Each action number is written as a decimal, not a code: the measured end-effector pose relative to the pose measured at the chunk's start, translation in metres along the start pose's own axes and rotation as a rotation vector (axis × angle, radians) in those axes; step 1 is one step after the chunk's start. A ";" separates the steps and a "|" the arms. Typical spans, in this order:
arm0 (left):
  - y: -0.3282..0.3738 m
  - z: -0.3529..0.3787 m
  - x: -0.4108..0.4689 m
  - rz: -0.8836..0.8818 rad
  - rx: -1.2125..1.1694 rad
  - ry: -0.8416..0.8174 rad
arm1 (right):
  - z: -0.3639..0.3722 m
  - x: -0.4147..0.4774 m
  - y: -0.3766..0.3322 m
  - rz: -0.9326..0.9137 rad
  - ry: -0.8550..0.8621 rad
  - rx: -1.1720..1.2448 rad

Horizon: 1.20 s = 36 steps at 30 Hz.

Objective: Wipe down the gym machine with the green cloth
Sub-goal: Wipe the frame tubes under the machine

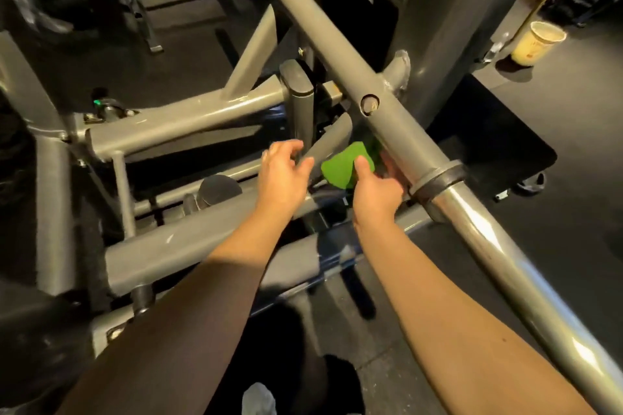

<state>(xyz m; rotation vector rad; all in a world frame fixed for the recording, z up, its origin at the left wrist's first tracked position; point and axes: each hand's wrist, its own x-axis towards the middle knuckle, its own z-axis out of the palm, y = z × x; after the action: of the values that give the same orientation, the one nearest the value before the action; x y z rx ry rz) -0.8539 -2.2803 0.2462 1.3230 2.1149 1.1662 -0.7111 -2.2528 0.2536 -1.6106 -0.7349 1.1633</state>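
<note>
Head view
Cloth (344,167): green, pressed to a low strut (332,141) of the machine (188,114), just under the slanting bar (337,54).
Right hand (374,194): thumb and fingers clamped on cloth, apparently to scrub the joint.
Left hand (285,175): fingers (290,146) apart, holding nothing; beside strut, probably steadying.

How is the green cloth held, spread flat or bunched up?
Bunched up: the right hand grips the green cloth as a wad, its thumb pressed on top.
</note>
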 end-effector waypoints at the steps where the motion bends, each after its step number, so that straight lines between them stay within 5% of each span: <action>1: -0.007 0.007 0.009 0.043 0.023 0.016 | 0.006 0.011 0.003 0.002 0.004 -0.017; 4: -0.025 0.030 0.028 0.166 0.070 -0.006 | 0.024 0.037 0.014 -0.055 -0.011 0.035; 8: -0.040 0.052 0.037 0.282 0.081 0.061 | 0.042 0.062 0.027 -0.457 0.031 0.354; 18: -0.063 0.063 0.036 0.387 -0.027 0.238 | 0.059 0.122 0.090 -1.352 0.037 -0.139; 25: -0.085 0.062 0.020 0.406 0.032 0.287 | 0.049 0.137 0.069 -1.445 0.133 -0.039; 29: -0.083 0.066 0.021 0.347 0.013 0.299 | 0.055 0.116 0.089 -1.456 -0.080 0.091; 33: -0.085 0.067 0.019 0.341 -0.004 0.278 | 0.060 0.104 0.137 -1.687 -0.277 -0.109; 36: -0.083 0.066 0.016 0.334 -0.011 0.297 | 0.042 0.115 0.107 -1.769 -0.303 -0.148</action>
<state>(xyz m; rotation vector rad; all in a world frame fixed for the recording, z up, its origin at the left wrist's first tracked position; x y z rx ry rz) -0.8623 -2.2543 0.1427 1.6292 2.1310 1.5931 -0.7167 -2.1740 0.1115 -0.3427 -1.8476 -0.0267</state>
